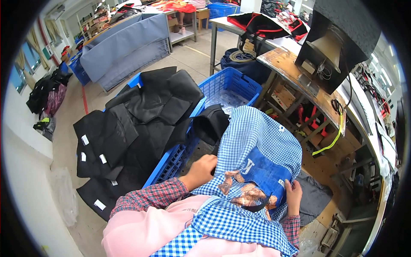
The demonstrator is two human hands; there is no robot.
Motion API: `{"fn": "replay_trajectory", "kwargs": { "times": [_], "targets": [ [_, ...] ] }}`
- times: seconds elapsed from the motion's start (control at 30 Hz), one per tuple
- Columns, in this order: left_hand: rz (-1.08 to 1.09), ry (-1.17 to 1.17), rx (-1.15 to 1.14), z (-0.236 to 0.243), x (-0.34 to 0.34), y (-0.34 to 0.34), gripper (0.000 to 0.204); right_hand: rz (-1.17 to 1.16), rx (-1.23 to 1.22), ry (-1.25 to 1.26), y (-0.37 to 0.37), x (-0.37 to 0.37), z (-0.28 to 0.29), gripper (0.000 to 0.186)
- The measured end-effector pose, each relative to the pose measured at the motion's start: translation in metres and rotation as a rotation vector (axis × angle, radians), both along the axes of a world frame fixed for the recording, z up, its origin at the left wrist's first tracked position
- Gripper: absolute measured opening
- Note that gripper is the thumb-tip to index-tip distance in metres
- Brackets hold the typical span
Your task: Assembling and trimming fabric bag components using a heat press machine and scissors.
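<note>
A blue-and-white checked apron (244,132) with a printed blue panel is lifted out in front of my body. My left hand (199,170) is closed at its left edge, the fingertips hidden, so what it grips is unclear. My right hand (293,195) pinches the apron's right edge beside the panel. A black fabric piece (207,124) lies just beyond the apron. To the left, black padded fabric pieces (105,145) with white tags are heaped in and over a blue plastic crate (169,169).
Another blue crate (239,83) stands behind. At right are a wooden workbench (278,58) with a black machine and a dark grey cloth (314,201) beneath. A grey fabric-draped table (120,60) is at back left, and bundles (45,98) lie by the left wall.
</note>
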State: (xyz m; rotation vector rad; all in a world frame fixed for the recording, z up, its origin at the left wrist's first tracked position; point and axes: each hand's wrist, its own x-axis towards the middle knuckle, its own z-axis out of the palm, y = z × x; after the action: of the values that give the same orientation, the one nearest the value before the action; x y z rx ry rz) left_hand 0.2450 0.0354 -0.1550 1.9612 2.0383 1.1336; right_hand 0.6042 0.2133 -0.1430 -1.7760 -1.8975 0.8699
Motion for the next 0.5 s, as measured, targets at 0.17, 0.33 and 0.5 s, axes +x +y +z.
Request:
{"fn": "replay_trajectory", "kwargs": {
  "times": [0.17, 0.33, 0.5],
  "targets": [
    [-0.073, 0.307, -0.078, -0.049, 0.009, 0.034, 0.029, 0.174, 0.188, -0.191, -0.034, -0.020, -0.031, 0.084],
    [-0.393, -0.496, -0.444, -0.041, -0.011, 0.031, 0.021, 0.093, 0.210, -0.164, -0.042, -0.029, -0.030, 0.086],
    [-0.695, -0.520, -0.453, -0.032, -0.032, 0.000, 0.043, -0.022, 0.186, -0.293, -0.042, -0.022, -0.029, 0.081]
  ]
}}
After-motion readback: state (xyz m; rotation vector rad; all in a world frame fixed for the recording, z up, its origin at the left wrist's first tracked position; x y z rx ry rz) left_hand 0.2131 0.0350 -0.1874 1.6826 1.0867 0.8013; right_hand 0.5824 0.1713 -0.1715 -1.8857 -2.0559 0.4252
